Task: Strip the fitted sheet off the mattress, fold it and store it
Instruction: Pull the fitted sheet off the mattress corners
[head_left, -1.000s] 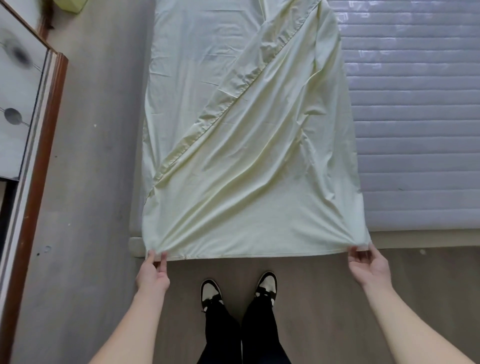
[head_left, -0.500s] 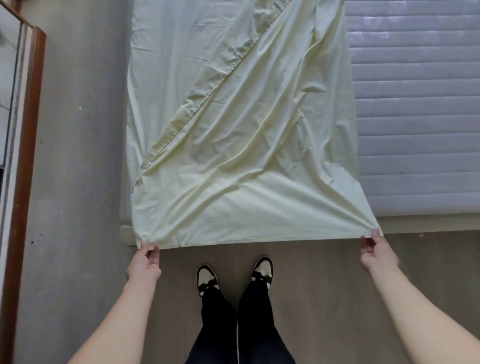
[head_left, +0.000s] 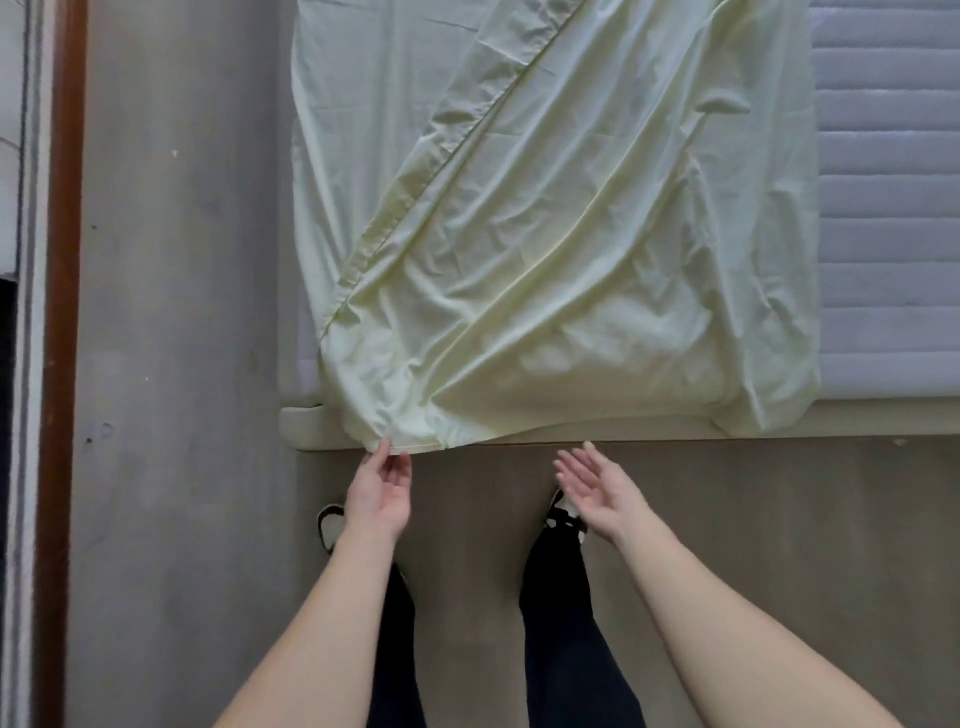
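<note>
right hand (head_left: 597, 491) released sheet (head_left: 561, 249), open | left hand (head_left: 382, 491) seemingly pinches hem | mattress (head_left: 888, 208) beside

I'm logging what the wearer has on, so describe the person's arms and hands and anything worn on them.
Both forearms are bare, with no sleeves in view. The left hand and right hand have no gloves, rings, watch or bracelets that I can see. Nothing else marks them.

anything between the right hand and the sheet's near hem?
Nothing. In the head view the open right hand sits just short of the sheet; only bare floor shows in the gap. The left hand pinches the hem.
</note>
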